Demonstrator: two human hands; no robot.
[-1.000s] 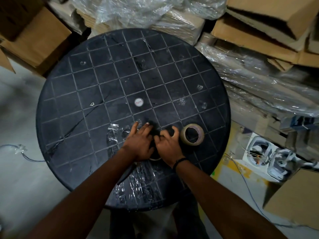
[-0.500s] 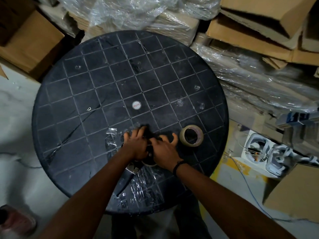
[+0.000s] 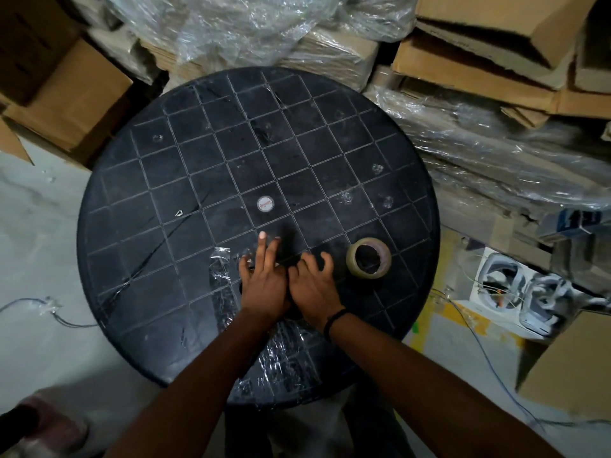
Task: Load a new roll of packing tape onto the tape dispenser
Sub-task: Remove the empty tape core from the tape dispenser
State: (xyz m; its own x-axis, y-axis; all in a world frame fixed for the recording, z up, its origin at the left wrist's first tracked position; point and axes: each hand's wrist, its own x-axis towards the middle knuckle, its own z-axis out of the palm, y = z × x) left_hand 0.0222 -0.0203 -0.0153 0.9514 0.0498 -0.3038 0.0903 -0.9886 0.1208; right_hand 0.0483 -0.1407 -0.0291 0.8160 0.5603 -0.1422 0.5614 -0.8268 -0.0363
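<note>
Hands: left hand [image 3: 264,285] and right hand [image 3: 314,287] together, near centre of surface [image 3: 165,200]
Fingers: left now spread flat; right curled, grasp unclear
Roll: tape roll [image 3: 368,257] untouched, right
Meaning: loading not started

left hand [image 3: 264,285] fingers spread, right hand [image 3: 314,289] curled

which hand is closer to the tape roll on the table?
Right. The right hand lies just left of the tape roll, not touching it; the left hand is farther left, beyond the right.
</note>
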